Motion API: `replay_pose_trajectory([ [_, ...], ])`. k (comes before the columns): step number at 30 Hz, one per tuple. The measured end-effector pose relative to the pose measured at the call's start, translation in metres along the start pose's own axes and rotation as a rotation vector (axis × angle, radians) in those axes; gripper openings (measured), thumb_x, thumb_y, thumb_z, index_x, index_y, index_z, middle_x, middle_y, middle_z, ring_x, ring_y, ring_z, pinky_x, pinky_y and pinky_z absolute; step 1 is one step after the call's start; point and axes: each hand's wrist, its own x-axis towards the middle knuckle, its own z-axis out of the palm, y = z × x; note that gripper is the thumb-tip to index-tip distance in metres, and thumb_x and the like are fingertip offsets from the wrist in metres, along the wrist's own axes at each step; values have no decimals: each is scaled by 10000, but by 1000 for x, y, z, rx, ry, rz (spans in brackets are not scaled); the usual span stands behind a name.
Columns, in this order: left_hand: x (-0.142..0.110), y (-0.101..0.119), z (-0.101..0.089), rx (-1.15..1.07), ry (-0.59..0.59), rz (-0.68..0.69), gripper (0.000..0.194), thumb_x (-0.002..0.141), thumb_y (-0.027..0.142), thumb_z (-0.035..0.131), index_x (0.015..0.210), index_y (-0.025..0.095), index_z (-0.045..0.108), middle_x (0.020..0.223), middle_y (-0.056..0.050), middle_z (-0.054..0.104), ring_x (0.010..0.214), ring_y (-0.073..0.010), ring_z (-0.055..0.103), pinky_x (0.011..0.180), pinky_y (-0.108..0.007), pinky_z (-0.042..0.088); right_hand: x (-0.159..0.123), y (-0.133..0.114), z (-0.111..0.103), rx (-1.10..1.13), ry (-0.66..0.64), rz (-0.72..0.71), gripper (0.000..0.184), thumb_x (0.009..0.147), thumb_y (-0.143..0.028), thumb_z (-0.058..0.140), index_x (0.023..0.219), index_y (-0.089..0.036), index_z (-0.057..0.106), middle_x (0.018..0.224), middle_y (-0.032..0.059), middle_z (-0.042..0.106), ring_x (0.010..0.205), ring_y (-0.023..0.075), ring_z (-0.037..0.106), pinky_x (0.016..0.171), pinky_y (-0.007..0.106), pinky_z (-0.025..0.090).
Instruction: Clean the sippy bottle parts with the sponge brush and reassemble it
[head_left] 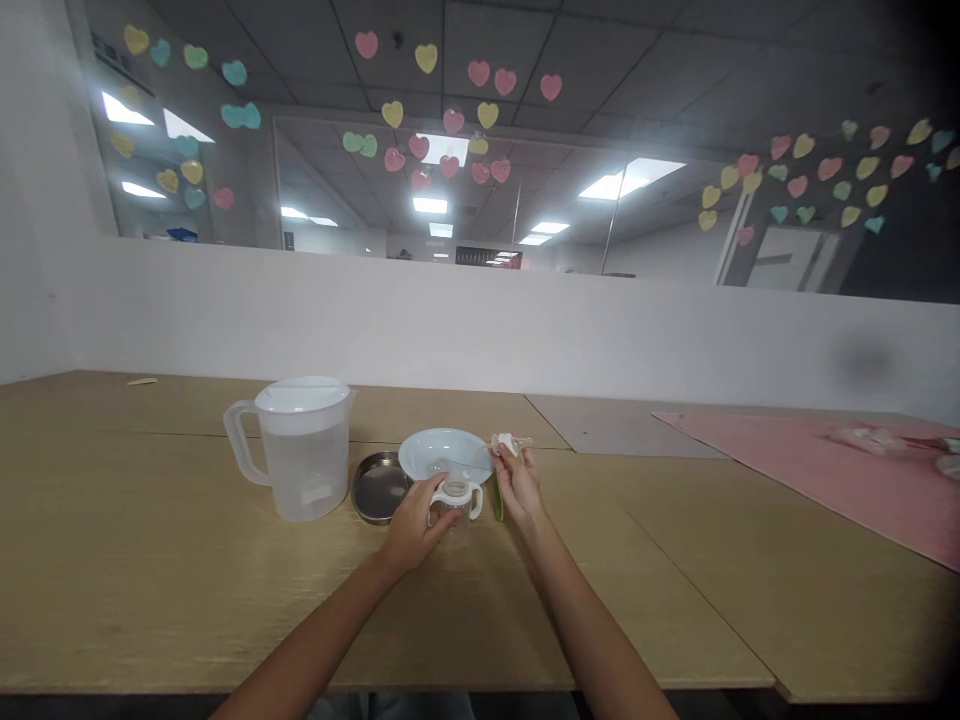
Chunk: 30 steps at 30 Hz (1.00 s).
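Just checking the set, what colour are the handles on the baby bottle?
The handles are white, best seen in the head view.

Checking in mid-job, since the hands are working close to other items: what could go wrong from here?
The small white fitting pinched in the right hand might slip and drop to the table. The clear two-handled bottle in the left hand could knock the steel dish or white plate right beside it.

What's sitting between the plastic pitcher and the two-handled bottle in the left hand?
In the head view, a round metal dish lies on the table between the lidded plastic pitcher and the two-handled bottle.
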Motion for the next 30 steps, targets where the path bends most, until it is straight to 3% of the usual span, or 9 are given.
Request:
replay_pose_trajectory([
  [4, 0, 1, -1, 5, -10, -6, 500, 853, 442, 503, 1275, 184, 430, 1228, -127, 546, 1140, -261, 500, 962, -423, 397, -4, 7, 1, -199, 68, -78, 514, 533, -244, 805, 974, -216, 543, 959, 3, 641, 864, 160, 632, 780, 310, 546],
  [6, 0, 0, -1, 0, -9, -5, 502, 849, 442, 508, 1275, 185, 433, 1224, -126, 548, 1136, -262, 502, 957, -421, 400, -6, 7, 2, -384, 36, -153, 499, 570, -252, 769, 1018, -199, 556, 1006, 34, 632, 875, 171, 617, 770, 316, 532],
  [10, 0, 0, 0, -19, -8, -10, 512, 844, 453, 513, 1278, 192, 438, 1210, -122, 554, 1123, -258, 510, 944, -407, 410, -9, 1, 1, -840, -297, -332, 360, 641, -230, 660, 998, -204, 625, 1091, 72, 602, 1028, 222, 555, 865, 366, 475],
  [13, 0, 0, 0, -24, -4, -18, 516, 844, 460, 511, 1278, 189, 440, 1209, -121, 556, 1115, -255, 515, 940, -403, 415, -10, -4, -1, -1032, -495, -383, 345, 669, -195, 614, 1013, -218, 633, 1104, 65, 594, 1092, 224, 520, 979, 397, 385],
  [18, 0, 0, -1, -22, -10, -21, 515, 844, 460, 512, 1275, 187, 441, 1209, -123, 558, 1119, -257, 513, 948, -410, 411, -9, -5, -5, -1145, -532, -419, 367, 721, -190, 567, 1085, -227, 597, 1136, 64, 576, 1116, 225, 504, 982, 404, 376],
  [25, -1, -1, 0, -29, -17, -31, 522, 849, 451, 507, 1290, 184, 424, 1236, -128, 537, 1143, -254, 498, 948, -408, 423, -9, -2, -9, -1263, -467, -489, 385, 742, -174, 532, 1123, -213, 573, 1166, 87, 550, 1100, 238, 512, 958, 405, 399],
  [30, -1, 0, -1, -17, -8, -15, 512, 854, 450, 500, 1286, 185, 428, 1247, -124, 537, 1150, -256, 498, 958, -412, 413, -12, -1, -9, -1273, -552, -485, 387, 823, -235, 468, 1207, -204, 496, 1224, 93, 525, 1144, 230, 488, 967, 396, 394],
])
